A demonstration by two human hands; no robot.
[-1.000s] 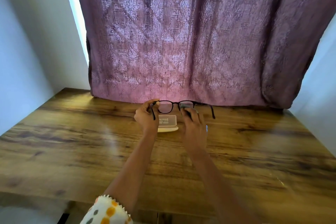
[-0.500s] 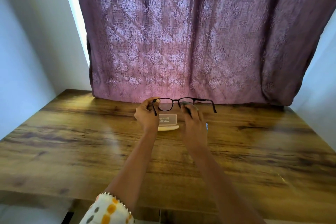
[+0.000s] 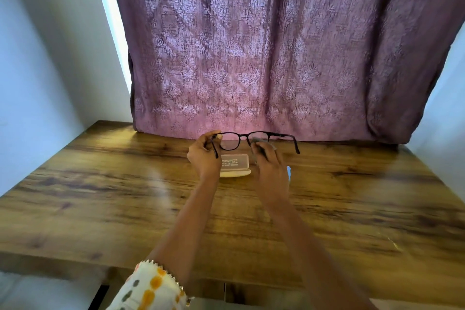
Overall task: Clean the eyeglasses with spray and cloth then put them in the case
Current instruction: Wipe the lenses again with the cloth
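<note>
Black-framed eyeglasses [image 3: 230,142] with unfolded temples are held up above the far middle of the wooden table [image 3: 105,199]. My left hand [image 3: 202,156] pinches the frame at its left hinge. My right hand [image 3: 270,168] pinches a grey cloth [image 3: 259,139] around the right lens. Below the glasses an open, pale eyeglass case [image 3: 235,165] with a printed lid lies on the table. A small blue sliver [image 3: 289,172], mostly hidden behind my right hand, shows just right of my wrist; I cannot tell what it is.
A purple patterned curtain [image 3: 264,58] hangs along the table's far edge. White walls close in on the left and right. The table's near edge runs across the bottom of the view.
Both hands have lifted the glasses a little higher and farther away, up against the curtain's hem. The right hand still has the cloth on the right lens.
</note>
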